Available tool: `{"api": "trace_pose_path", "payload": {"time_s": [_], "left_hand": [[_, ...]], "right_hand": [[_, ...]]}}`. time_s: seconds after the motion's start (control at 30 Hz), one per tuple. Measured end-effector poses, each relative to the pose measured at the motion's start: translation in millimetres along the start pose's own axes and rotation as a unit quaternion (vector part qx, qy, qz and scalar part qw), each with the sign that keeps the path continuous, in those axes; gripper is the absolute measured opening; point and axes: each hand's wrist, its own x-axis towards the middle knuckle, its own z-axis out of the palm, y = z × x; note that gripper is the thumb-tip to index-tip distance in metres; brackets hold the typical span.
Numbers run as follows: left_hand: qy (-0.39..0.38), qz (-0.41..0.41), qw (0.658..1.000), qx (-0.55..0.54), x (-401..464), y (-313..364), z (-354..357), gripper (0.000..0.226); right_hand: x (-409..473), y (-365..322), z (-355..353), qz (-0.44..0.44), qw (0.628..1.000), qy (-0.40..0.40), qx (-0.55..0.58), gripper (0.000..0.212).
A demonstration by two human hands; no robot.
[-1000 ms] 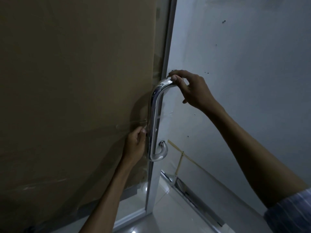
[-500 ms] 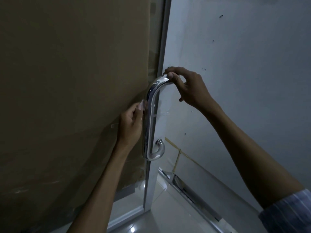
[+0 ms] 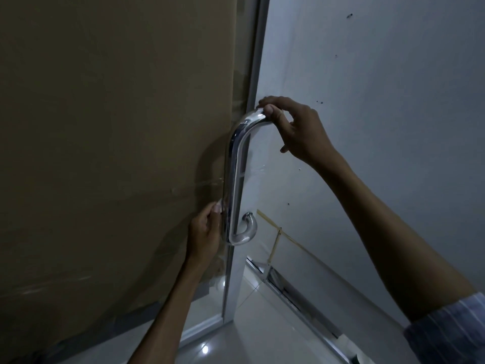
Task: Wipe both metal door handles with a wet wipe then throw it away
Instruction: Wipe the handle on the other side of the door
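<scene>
A curved, polished metal door handle (image 3: 234, 177) is fixed upright on the edge of a glass door (image 3: 244, 82). My right hand (image 3: 299, 130) grips its top bend with thumb and fingers curled round the bar. My left hand (image 3: 204, 232) pinches a small whitish wet wipe (image 3: 218, 206) against the left side of the handle's lower shaft, just above the bottom curl (image 3: 248, 227). Most of the wipe is hidden between the fingers and the metal. I cannot tell a second handle apart from this one.
Brown cardboard (image 3: 105, 153) covers the door's glass on the left. A pale wall (image 3: 380, 88) stands to the right, with a metal floor track (image 3: 294, 290) along its base. Glossy white floor tiles (image 3: 252, 332) lie below.
My left hand slid the wipe up the handle's shaft, then back down to the lower part. My right hand has stayed on the top bend.
</scene>
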Motion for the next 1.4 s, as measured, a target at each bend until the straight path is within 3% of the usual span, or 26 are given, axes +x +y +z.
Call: {"api": "trace_pose_path", "payload": {"time_s": [0.13,0.27,0.43,0.6,0.83,1.1,1.27,1.33,1.4], "left_hand": [[-0.022,-0.023,0.999,0.029,-7.8,-19.1,-2.5,0.029],[0.021,-0.002,1.0,-0.001,-5.2,1.9,-1.4,0.026],[-0.019,-0.035,0.998,0.057,-17.7,-30.4,-6.1,0.028],[0.016,-0.023,1.0,0.012,-14.7,-6.5,-2.4,0.027],[-0.003,-0.12,0.991,0.059,-43.3,-54.7,4.0,0.024],[0.005,-0.183,0.981,0.056,-34.2,-25.0,-5.9,0.024],[0.06,-0.087,0.99,0.09,-7.1,32.2,-31.8,0.021],[0.056,-0.037,0.996,0.067,-2.6,64.2,-40.3,0.025],[0.047,0.002,0.999,0.021,0.3,95.1,-42.8,0.019]], "right_hand": [[-1.1,-2.3,-0.4,-0.002,1.0,0.002,0.001,0.041],[-1.0,-1.5,0.1,-0.01,1.0,0.004,0.001,0.043],[-1.6,-1.8,0.3,-0.008,1.0,0.006,0.004,0.044],[-1.4,-2.3,2.0,-0.011,1.0,0.013,0.0,0.043],[-2.4,-2.5,3.0,-0.003,1.0,0.012,0.006,0.042],[-5.5,-12.5,1.5,0.01,1.0,0.005,-0.021,0.04],[-36.2,-38.2,-0.5,-0.02,0.969,0.173,-0.175,0.035],[-61.2,-49.5,7.6,-0.092,0.963,0.174,-0.183,0.031],[-84.0,-54.4,22.7,-0.189,0.956,0.106,-0.196,0.035]]}}
